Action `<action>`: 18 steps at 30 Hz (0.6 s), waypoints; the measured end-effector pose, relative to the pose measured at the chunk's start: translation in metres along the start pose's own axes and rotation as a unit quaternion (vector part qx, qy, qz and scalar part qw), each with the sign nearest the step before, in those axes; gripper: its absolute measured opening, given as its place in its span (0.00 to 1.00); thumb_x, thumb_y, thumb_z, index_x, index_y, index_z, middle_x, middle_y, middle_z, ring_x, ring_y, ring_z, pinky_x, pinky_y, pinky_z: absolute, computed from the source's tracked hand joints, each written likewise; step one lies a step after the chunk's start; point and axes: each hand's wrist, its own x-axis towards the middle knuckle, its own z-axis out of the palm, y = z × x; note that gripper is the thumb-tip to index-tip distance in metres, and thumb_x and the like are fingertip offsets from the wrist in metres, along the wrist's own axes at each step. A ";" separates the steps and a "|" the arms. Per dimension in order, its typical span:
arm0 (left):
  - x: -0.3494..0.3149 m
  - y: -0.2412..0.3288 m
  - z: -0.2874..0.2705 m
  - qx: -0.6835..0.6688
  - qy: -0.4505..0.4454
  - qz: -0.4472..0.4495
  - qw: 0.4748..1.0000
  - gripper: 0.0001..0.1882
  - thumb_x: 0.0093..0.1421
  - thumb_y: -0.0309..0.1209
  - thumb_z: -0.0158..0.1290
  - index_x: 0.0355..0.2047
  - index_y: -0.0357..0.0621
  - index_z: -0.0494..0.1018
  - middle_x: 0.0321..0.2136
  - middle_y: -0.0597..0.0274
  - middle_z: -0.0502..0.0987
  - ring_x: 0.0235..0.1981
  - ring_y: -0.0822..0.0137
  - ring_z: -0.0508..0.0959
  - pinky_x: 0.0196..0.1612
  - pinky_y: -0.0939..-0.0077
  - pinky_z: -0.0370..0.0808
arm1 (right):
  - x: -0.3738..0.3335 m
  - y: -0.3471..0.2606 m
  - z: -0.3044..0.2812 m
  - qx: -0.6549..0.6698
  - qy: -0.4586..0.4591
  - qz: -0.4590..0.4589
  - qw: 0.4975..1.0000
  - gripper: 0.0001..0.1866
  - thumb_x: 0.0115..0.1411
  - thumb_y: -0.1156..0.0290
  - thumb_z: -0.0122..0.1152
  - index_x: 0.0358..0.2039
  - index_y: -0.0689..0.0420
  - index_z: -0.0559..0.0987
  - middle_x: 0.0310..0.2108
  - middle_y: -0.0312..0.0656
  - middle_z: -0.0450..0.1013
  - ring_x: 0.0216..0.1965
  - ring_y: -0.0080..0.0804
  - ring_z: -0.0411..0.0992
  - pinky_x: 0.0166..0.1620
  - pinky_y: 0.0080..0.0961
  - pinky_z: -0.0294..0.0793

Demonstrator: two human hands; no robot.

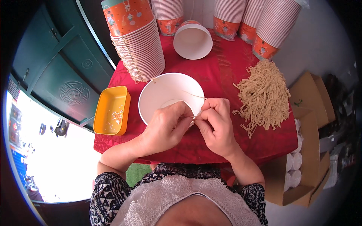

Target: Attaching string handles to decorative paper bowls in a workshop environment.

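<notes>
A white paper bucket [154, 98] stands in front of me with its mouth facing up. At its near right rim, my left hand [167, 122] and my right hand [218, 126] meet, each closed in a pinch on a thin beige string [194, 93]. One end of this string sticks up over the bucket's opening. A short piece of string shows at the bucket's far left rim. Right of my hands lies a heap of beige strings [264, 96]. To the left, a yellow plastic tray [97, 119] holds small pale and orange beads [117, 116].
A tall stack of paper buckets [143, 52], strings hanging down its side, leans at the back left. Another bucket [193, 42] lies tipped behind. Wrapped bucket stacks [277, 26] line the back of the red tablecloth [222, 81]. An open cardboard box [309, 150] stands right, a green door [68, 75] left.
</notes>
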 end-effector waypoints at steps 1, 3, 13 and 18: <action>0.001 0.001 -0.001 -0.015 -0.003 -0.013 1.000 0.05 0.59 0.20 0.56 0.32 0.36 0.70 0.24 0.50 0.78 0.27 0.53 0.81 0.29 0.65 0.75 | -0.002 -0.001 0.002 -0.025 0.018 -0.020 0.999 0.10 0.50 0.80 0.69 0.30 0.58 0.76 0.39 0.39 0.68 0.44 0.39 0.65 0.48 0.35 0.64; 0.001 0.001 -0.002 -0.029 -0.005 -0.027 0.999 0.03 0.59 0.19 0.55 0.31 0.35 0.70 0.23 0.50 0.78 0.26 0.54 0.82 0.28 0.66 0.75 | -0.005 -0.003 0.004 -0.067 0.042 -0.049 0.996 0.10 0.48 0.80 0.69 0.30 0.57 0.76 0.39 0.39 0.68 0.43 0.40 0.66 0.47 0.36 0.64; 0.000 -0.004 0.001 -0.009 0.019 -0.069 0.997 0.02 0.59 0.20 0.54 0.30 0.35 0.71 0.23 0.52 0.77 0.25 0.59 0.79 0.27 0.68 0.73 | -0.016 -0.008 0.006 -0.088 0.046 -0.081 0.992 0.11 0.46 0.83 0.67 0.30 0.59 0.76 0.41 0.40 0.69 0.43 0.41 0.66 0.46 0.36 0.66; 0.000 -0.007 0.002 0.006 0.028 -0.075 0.997 0.01 0.58 0.20 0.53 0.30 0.35 0.71 0.23 0.57 0.77 0.24 0.68 0.77 0.26 0.73 0.71 | -0.022 -0.007 0.007 -0.063 0.033 -0.078 0.994 0.09 0.48 0.85 0.63 0.30 0.62 0.74 0.42 0.44 0.69 0.45 0.42 0.66 0.46 0.36 0.67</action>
